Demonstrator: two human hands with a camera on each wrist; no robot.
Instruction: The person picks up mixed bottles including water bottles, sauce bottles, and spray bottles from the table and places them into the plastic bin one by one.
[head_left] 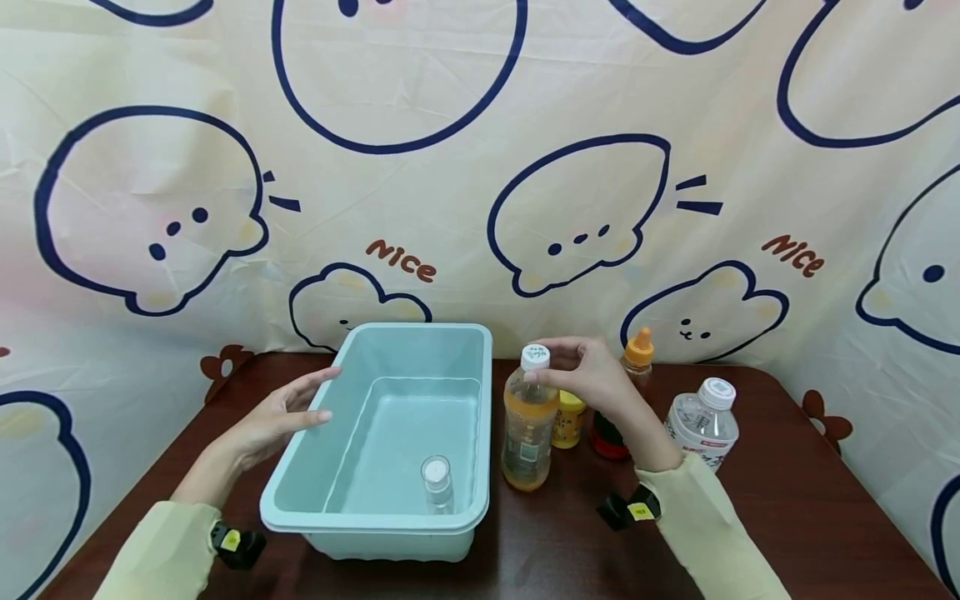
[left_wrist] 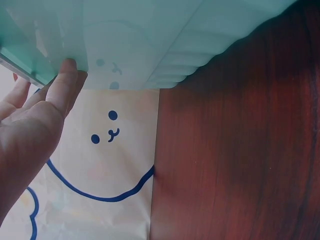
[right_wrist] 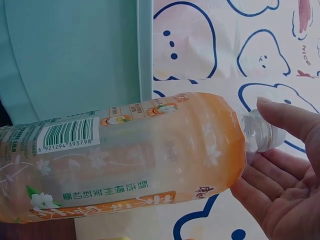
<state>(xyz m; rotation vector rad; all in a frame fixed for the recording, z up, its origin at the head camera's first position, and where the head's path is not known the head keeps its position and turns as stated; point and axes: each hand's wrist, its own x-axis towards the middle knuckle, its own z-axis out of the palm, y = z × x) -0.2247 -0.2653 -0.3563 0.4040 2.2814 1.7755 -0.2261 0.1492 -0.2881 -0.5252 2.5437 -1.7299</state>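
A light teal plastic basin (head_left: 375, 520) is on the dark wooden table, and inside it, near the front right corner, is a small clear bottle (head_left: 438, 493) with a white cap. My left hand (head_left: 273, 421) holds the basin's left rim, thumb over the inside; its fingertips (left_wrist: 69, 67) show against the outer wall in the left wrist view. Just right of the basin stands a clear drink bottle (head_left: 527, 433) with an orange label and white cap. My right hand (head_left: 592, 375) grips it at the neck, thumb and fingers on opposite sides.
Behind the drink bottle is a small yellow-lidded jar (head_left: 567, 425). A bottle with an orange pointed nozzle (head_left: 640, 350) and a dark jar with a red rim (head_left: 609, 446) are partly hidden by my right arm. Farther right stands a large clear bottle (head_left: 705, 421).
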